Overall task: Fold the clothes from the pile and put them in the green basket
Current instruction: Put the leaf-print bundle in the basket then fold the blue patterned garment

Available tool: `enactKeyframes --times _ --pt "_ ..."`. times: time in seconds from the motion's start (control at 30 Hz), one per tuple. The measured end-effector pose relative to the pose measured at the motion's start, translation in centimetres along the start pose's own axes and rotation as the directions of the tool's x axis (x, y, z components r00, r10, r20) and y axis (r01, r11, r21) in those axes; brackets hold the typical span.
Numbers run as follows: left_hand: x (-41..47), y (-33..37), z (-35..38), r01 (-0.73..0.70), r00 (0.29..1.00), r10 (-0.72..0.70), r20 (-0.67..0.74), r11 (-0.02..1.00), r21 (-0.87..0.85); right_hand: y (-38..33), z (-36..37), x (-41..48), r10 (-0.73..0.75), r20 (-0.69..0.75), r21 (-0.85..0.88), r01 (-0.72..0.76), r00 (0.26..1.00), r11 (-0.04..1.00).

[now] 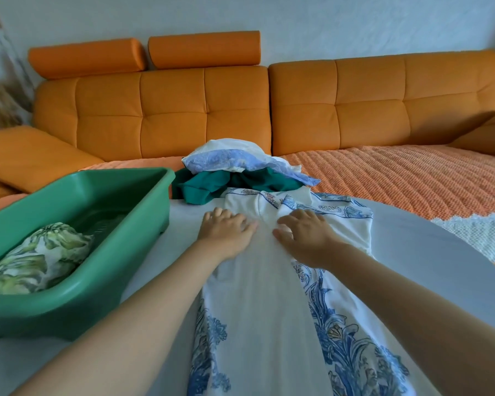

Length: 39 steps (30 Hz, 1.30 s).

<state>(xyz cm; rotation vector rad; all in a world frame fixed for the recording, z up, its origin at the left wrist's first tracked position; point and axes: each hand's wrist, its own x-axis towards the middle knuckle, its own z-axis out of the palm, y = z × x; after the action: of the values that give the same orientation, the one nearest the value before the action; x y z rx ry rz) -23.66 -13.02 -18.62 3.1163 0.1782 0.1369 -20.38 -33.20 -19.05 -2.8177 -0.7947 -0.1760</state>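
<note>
A: Head view first: how is the left hand (226,234)?
B: Lying palm down on the white dress with blue print (257,310), fingers straight and spread, gripping nothing. Pressing the cloth flat against the worktop (426,252).
A: And the right hand (303,238)?
B: Just right of the left hand, close but not touching it. Also palm down on the dress, fingers apart and slightly bent, thumb pointing towards the left hand. Resting on the fabric rather than clutching it.
A: Where on the dress?
B: On the upper part, just short of the collar. Spread from beyond the fingertips back under both forearms to the near edge of the picture. Edged with blue floral bands on either side, below the wrists.
A: And the pile (240,172)?
B: Just beyond both hands, meeting the far end of the dress. Teal garment (212,187) underneath, pale blue and white garment (229,158) on top.
A: And the green basket (143,224)?
B: Left of the left hand, standing on the worktop, apart from the dress. Holding one folded leaf-print garment (37,258) at the near end.
A: Further out?
B: Beyond the pile, an orange sofa (206,110). Right of the right hand, well apart, an orange quilted cover (397,178) on the seat, plus a white knitted cloth (475,235) by the worktop's edge.
</note>
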Motion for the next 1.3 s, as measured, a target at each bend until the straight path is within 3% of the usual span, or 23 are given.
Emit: enactKeyframes --times 0.07,0.13,0.23,0.3,0.4,0.5,0.7,0.8,0.9,1.0,1.1,1.2,1.3 --pt "1.9 1.1 -0.1 -0.062 0.991 0.055 -0.122 0.997 -0.055 0.1 0.0 1.2 -0.011 -0.045 -0.004 0.011 0.999 1.0" --pt "4.1 2.1 -0.1 -0.138 0.979 0.119 -0.167 0.984 -0.111 0.3 -0.1 2.4 -0.066 0.0 -0.009 0.066 0.998 0.998" --pt "6.8 2.8 -0.1 -0.183 0.983 0.172 -0.07 0.961 -0.209 0.7 0.2 4.1 -0.158 0.106 0.017 0.157 0.982 0.987" --pt "8.0 2.3 0.3 -0.152 0.985 0.168 0.049 0.959 -0.239 1.6 0.8 4.7 -0.135 0.187 0.042 0.13 0.973 0.991" --pt "8.8 0.6 1.6 -0.006 0.968 0.052 0.246 0.983 -0.184 3.6 1.8 5.2 -0.046 0.286 -0.036 0.059 0.957 0.998" --pt "9.3 -0.7 2.6 0.108 0.962 -0.067 0.266 0.984 -0.142 4.9 2.1 5.7 0.008 0.297 -0.095 0.021 0.955 0.995" --pt "10.1 0.2 1.6 0.178 0.936 -0.172 0.306 0.984 0.01 4.9 2.0 5.8 0.031 0.282 -0.066 -0.013 0.959 0.998" --pt "9.5 2.3 0.2 0.055 0.995 -0.06 0.086 0.997 0.06 5.3 -0.1 4.9 0.043 0.177 0.071 -0.056 0.983 0.996" --pt "7.7 6.1 -1.1 -0.14 0.986 0.135 -0.094 0.989 -0.044 7.4 -1.8 3.6 0.081 0.001 0.086 -0.081 0.997 0.993" --pt "5.7 10.5 -1.5 -0.302 0.953 0.3 -0.034 0.946 -0.117 10.2 -2.4 1.5 0.099 -0.064 -0.048 -0.103 0.993 0.994" --pt "4.7 14.1 -1.2 -0.338 0.934 0.348 0.076 0.934 -0.113 12.1 -2.3 -1.0 0.127 0.035 -0.133 -0.122 0.991 0.984" --pt "4.1 16.0 0.4 -0.298 0.919 0.315 0.236 0.949 -0.108 12.6 -1.7 -2.6 0.29 0.064 -0.161 -0.277 0.955 0.947" --pt "3.7 16.5 2.2 -0.262 0.921 0.272 0.28 0.962 -0.075 12.0 -1.7 -3.4 0.502 0.03 -0.233 -0.482 0.864 0.844"
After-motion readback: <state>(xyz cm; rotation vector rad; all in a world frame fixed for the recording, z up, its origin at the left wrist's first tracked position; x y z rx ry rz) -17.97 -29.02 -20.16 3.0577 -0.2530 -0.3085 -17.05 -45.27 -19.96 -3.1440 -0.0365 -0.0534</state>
